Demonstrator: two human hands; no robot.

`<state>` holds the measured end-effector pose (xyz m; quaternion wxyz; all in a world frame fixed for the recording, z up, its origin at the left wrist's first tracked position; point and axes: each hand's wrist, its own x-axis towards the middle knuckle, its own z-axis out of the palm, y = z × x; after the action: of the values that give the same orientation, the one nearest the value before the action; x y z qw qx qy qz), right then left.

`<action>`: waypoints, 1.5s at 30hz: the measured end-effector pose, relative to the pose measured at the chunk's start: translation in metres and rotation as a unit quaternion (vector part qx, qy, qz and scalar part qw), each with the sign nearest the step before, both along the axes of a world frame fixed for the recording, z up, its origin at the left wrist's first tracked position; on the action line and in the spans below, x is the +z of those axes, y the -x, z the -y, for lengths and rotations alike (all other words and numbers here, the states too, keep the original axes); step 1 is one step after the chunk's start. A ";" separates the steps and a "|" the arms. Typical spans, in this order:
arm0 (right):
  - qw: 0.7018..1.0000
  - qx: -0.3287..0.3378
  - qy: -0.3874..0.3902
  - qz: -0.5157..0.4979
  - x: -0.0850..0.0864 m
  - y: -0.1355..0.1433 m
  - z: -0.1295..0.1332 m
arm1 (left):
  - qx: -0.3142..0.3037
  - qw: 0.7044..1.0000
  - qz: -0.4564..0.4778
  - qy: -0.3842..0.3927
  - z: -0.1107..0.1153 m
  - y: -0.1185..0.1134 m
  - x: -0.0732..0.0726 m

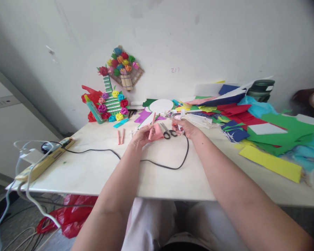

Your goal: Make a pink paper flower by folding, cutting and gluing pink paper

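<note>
My left hand [141,135] is closed on a pink paper roll [153,120], which stands nearly upright in the fingers. Beside it, a flat piece of pink paper [158,132] reaches toward the scissors. My right hand [185,127] grips a white glue gun [181,128] with a black cord [184,158] hanging from its lower end; the fingers partly hide it. Between my hands, scissors [166,134] with black handles lie on the table. Two more pink rolls [118,137] lie left of my left hand.
A yellow power strip [45,158] with cables is at the table's left. Paper-flower crafts [114,104] and a green glue bottle [94,111] stand at the back left. Coloured sheets [279,134] are heaped at right, near a dark green jar [260,90].
</note>
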<state>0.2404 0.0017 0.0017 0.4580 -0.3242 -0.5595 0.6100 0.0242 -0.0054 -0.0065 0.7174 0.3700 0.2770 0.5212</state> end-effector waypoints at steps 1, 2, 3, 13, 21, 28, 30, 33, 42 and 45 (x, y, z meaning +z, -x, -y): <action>1.000 -0.001 -0.001 -0.001 0.000 0.000 0.000 | 0.000 1.000 -0.003 0.000 0.000 0.000 0.000; 1.000 -0.001 -0.001 -0.002 0.000 0.000 0.000 | 0.002 1.000 -0.005 0.000 -0.001 0.000 0.000; 1.000 -0.003 0.000 -0.003 0.000 0.000 0.000 | 0.003 1.000 -0.007 0.000 -0.001 0.000 0.000; 1.000 -0.023 -0.007 -0.006 -0.002 0.000 -0.003 | -0.001 1.000 -0.004 -0.007 0.001 -0.001 0.001; 1.000 -0.024 -0.013 0.011 -0.002 0.000 -0.003 | -0.003 1.000 0.013 0.005 0.000 0.000 0.001; 0.999 -0.022 -0.018 0.016 0.000 0.001 -0.002 | -0.007 1.000 0.001 0.009 -0.001 0.001 0.001; 0.999 -0.020 -0.022 0.021 0.000 0.001 -0.001 | -0.009 1.000 0.005 0.007 -0.001 0.002 0.001; 0.999 -0.024 -0.022 0.031 0.001 0.001 0.000 | -0.008 1.000 0.012 0.011 -0.002 0.002 0.000; 0.998 -0.023 -0.033 0.040 -0.001 0.001 -0.001 | -0.002 1.000 0.026 0.010 -0.001 0.002 0.000; 0.998 -0.034 -0.028 0.038 0.000 0.002 -0.001 | 0.003 1.000 0.023 0.014 -0.001 0.001 0.001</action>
<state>0.2385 0.0029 0.0016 0.4656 -0.3531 -0.5822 0.5652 0.0230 -0.0049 -0.0052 0.7271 0.3475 0.2689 0.5275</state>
